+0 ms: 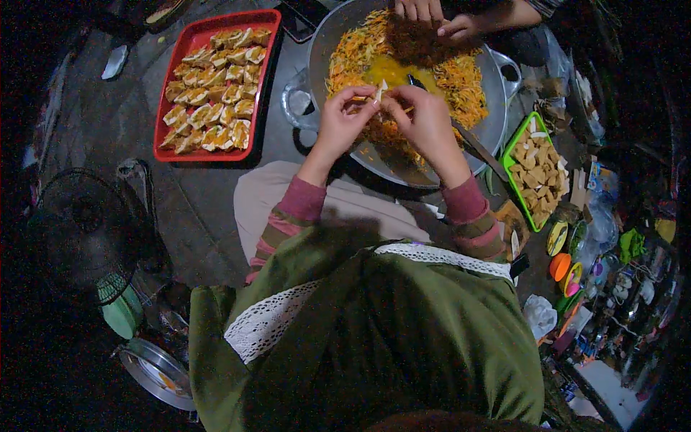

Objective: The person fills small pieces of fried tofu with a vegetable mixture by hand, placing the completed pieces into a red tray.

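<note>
My left hand (348,116) and my right hand (429,119) meet over a large metal wok (372,159). Between their fingertips is a small pale piece (382,89), apparently tofu, partly hidden by the fingers. Shredded carrot and other vegetables (459,89) fill much of the wok, with a yellowish patch in the middle. A long-handled spatula (478,148) leans across the wok's right rim. To the left, a red tray (162,124) holds rows of filled tofu pieces (216,86). On the right, a green tray (521,202) holds plain cut tofu pieces (534,173).
Another person's hands (432,19) are over the wok's far side. A dark phone-like object (297,21) lies beside the red tray. A fan (83,227) stands at left, above a metal pan (156,372). Small bowls (560,267) and plastic bags (540,316) crowd the right.
</note>
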A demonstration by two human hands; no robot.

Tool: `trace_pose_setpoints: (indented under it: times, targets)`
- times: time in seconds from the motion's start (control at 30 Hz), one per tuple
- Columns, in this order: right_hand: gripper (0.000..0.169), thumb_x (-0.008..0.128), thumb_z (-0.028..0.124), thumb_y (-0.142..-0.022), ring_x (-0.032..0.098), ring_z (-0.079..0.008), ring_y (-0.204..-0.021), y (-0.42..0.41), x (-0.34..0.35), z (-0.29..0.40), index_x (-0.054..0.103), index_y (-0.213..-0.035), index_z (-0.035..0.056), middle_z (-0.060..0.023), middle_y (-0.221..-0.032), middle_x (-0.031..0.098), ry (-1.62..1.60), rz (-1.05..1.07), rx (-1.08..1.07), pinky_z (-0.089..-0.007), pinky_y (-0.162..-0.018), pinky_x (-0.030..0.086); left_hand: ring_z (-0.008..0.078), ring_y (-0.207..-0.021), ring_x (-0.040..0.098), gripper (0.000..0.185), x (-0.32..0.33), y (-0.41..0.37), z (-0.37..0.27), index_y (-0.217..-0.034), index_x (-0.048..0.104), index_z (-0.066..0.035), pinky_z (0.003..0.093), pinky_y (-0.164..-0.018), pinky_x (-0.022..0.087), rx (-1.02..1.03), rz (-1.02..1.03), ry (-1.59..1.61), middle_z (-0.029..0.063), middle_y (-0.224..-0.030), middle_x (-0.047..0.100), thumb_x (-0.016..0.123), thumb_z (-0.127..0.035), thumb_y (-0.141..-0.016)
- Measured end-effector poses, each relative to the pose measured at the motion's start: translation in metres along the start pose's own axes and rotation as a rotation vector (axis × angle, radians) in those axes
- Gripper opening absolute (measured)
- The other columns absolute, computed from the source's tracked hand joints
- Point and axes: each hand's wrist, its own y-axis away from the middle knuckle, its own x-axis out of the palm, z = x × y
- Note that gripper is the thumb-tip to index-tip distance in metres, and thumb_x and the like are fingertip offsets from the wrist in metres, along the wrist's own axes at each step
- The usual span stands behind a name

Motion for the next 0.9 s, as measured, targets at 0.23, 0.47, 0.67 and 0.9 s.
trace_pose_setpoints:
  times: [0.23, 0.47, 0.67, 0.9]
  targets:
    - [0.018, 0.064, 0.015, -0.071, 0.059, -0.0347, -0.075, 0.003, 0.006, -0.006, 0.063, -0.083, 0.0020, -0.0174, -0.081, 0.062, 0.014, -0.082, -0.033, -0.0406, -0.068, 0.048, 0.0125, -0.092, 0.056, 0.021, 0.001, 0.000, 0.000, -0.100, 0.057, 0.001, 0.0245, -0.080, 0.047, -0.008, 0.008, 0.063, 0.0079, -0.105, 0.058, 0.063, -0.003, -0.080]
    - [0.016, 0.064, 0.015, -0.071, 0.059, -0.0348, -0.074, -0.003, 0.004, 0.001, 0.063, -0.081, 0.0030, -0.0169, -0.079, 0.061, 0.136, -0.039, -0.054, -0.0418, -0.066, 0.047, 0.0112, -0.089, 0.056, 0.022, 0.002, -0.001, 0.001, -0.099, 0.056, 0.002, 0.0229, -0.077, 0.048, 0.002, 0.011, 0.049, 0.0076, -0.106, 0.056, 0.063, -0.001, -0.079]
    - [0.016, 0.061, 0.011, -0.073, 0.059, -0.0314, -0.076, -0.003, 0.004, -0.001, 0.063, -0.087, 0.0027, -0.0160, -0.083, 0.061, 0.085, -0.044, -0.080, -0.0382, -0.067, 0.047, 0.0107, -0.087, 0.056, 0.023, 0.003, 0.000, 0.002, -0.101, 0.054, 0.002, 0.0229, -0.075, 0.048, -0.060, -0.001, 0.123, 0.0064, -0.103, 0.056, 0.062, -0.003, -0.080]
    - [0.026, 0.056, 0.007, -0.082, 0.056, -0.0096, -0.083, 0.008, -0.014, -0.022, 0.057, -0.108, 0.0023, -0.0035, -0.089, 0.060, -0.357, 0.079, 0.113, -0.0240, -0.076, 0.045, 0.0101, -0.087, 0.057, 0.022, 0.001, 0.001, -0.004, -0.103, 0.054, -0.002, 0.0223, -0.077, 0.047, -0.053, -0.015, 0.131, 0.0040, -0.099, 0.057, 0.061, -0.006, -0.083]
